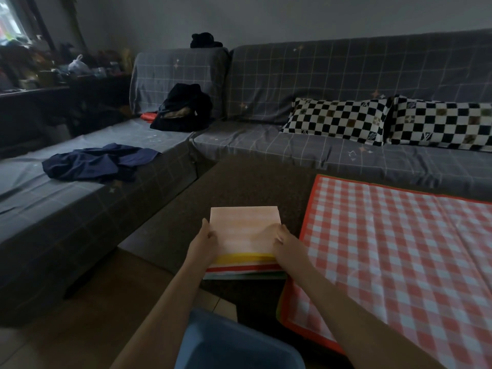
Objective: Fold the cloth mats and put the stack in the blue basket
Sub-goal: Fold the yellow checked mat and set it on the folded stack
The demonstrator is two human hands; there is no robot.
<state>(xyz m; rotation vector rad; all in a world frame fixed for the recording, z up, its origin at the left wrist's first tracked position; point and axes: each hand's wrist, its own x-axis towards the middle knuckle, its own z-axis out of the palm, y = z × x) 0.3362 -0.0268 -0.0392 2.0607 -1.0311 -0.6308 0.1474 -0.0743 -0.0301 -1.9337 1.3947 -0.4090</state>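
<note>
Now folded stack [245,235] sits between both hands.

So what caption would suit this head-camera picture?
Both hands, left and right, grip a stack of folded mats above the blue basket.

My hands are feeling the stack of folded mats [245,230], its top looking like smooth, matt cloth. At three o'clock the checked mat [394,251] is showing a slight sheen and creases. At six o'clock the blue basket [234,344] is looking like smooth plastic.
</note>
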